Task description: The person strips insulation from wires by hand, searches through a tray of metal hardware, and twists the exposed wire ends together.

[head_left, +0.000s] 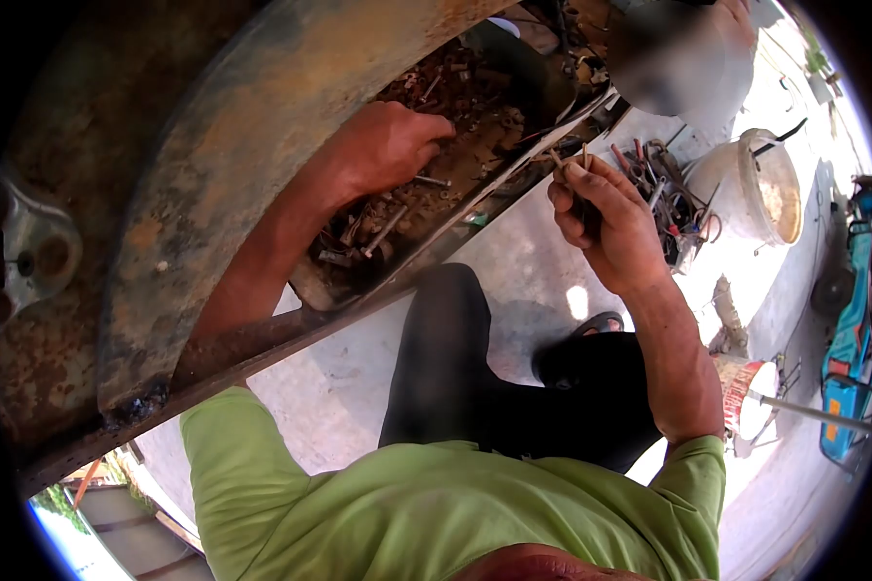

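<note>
Dirty tray (489, 136) at twelve o'clock, white bucket (736, 184) at two.
The left hand (392, 145) dips into the tray, fingers curled; I cannot tell whether its grip has anything. The right hand (601, 208), towards one o'clock, pinches what look like thin metal pieces (558, 158), near the tray's edge.

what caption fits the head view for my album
Left hand in a tray of rusty bolts, right hand pinching thin pieces beside it

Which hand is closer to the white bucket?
Right: the right hand is raised between the bolt tray and the white bucket; the left hand is farther away, reaching into the tray.
</note>
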A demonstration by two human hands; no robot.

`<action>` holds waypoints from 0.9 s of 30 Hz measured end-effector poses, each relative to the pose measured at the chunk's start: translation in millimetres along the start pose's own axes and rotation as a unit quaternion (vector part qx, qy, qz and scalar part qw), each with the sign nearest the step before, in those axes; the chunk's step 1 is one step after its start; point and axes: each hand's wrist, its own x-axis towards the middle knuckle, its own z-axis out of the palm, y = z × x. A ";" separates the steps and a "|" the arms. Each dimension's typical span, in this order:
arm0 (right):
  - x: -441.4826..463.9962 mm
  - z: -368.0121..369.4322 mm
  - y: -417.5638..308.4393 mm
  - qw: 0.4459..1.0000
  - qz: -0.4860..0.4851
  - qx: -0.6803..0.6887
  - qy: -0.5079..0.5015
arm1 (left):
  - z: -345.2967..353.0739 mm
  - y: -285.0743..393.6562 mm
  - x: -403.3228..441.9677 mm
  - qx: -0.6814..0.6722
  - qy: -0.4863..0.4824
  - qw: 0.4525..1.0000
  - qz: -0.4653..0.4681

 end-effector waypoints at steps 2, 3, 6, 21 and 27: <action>-1.3 -0.2 0.8 1.000 -0.002 0.000 0.004 | 3.3 -3.7 -1.9 -0.059 0.029 0.997 0.043; -1.6 -1.0 0.6 1.000 -0.003 -0.001 0.005 | 1.3 -4.1 -0.9 -0.090 0.052 0.993 0.052; -3.7 -2.2 -1.1 1.000 -0.010 -0.004 0.004 | -10.3 -7.7 0.2 -0.144 0.118 0.982 -0.010; -3.8 -0.4 -1.8 0.999 -0.021 -0.026 0.016 | -7.8 -16.6 -3.0 -0.039 0.115 0.990 -0.078; -1.6 -4.0 -0.8 0.999 -0.016 -0.026 0.010 | -6.7 -23.4 -4.0 -0.084 0.155 0.979 -0.099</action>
